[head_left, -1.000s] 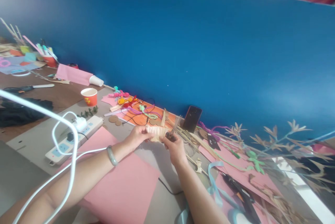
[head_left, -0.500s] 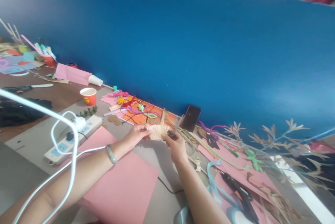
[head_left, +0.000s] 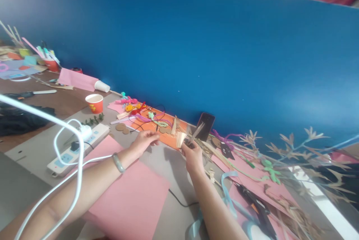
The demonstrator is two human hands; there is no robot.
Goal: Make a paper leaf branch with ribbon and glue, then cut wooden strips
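Observation:
My right hand [head_left: 193, 154] grips a pair of scissors [head_left: 198, 131], blades pointing up and away toward the phone. Between the same fingers is a cream pleated strip, perhaps dried husk [head_left: 181, 139], folded small and sticking out to the left. To the left, apart from the strip, my left hand [head_left: 146, 142] hovers over the grey table with its fingertips drawn together. Whether anything small is in them is hidden. On that wrist sits a pale green bangle [head_left: 118, 163]. Below the left forearm lies a pink paper sheet [head_left: 131, 199].
A phone [head_left: 206, 124] leans against the blue wall [head_left: 179, 45]. A power strip [head_left: 80, 149] with white cables [head_left: 80, 165] lies left, near a red paper cup [head_left: 94, 103]. Right are a glue gun [head_left: 256, 208], blue ribbon [head_left: 230, 195] and dried stems [head_left: 297, 150]. Craft pieces lie on orange paper [head_left: 168, 140].
The cream strip was stretched between both hands; now only my right hand has it, bunched smaller. My left hand has come off it, and the right has shifted slightly right with the scissors.

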